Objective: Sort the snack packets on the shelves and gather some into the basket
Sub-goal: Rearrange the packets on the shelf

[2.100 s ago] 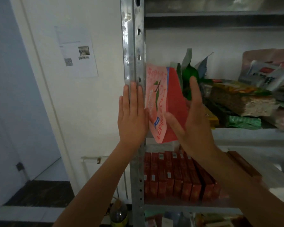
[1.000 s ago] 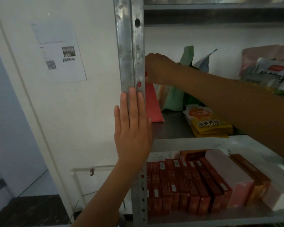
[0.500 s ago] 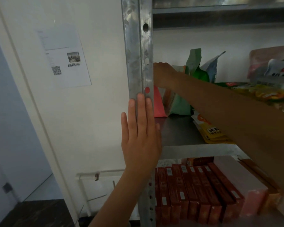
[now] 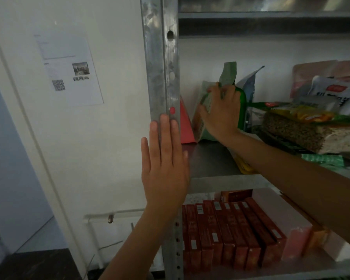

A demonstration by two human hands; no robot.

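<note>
At the left end of the upper grey metal shelf (image 4: 210, 158), right hand (image 4: 222, 114) clamps the upright pale green snack packet (image 4: 203, 130) beside a red packet (image 4: 185, 126); lift it straight out so neighbours stay standing, left hand (image 4: 164, 166) flat, fingers straight, on the galvanised steel post (image 4: 162, 67).

1. Left hand (image 4: 164, 164) is up, palm flat on the shelf upright (image 4: 162, 67), fingers straight, close together and pointing upward, forearm rising from below
2. Right arm reaches in from the right, bare; right hand (image 4: 220, 112) curls fingers and thumb round a pale green packet (image 4: 204, 132)
</note>
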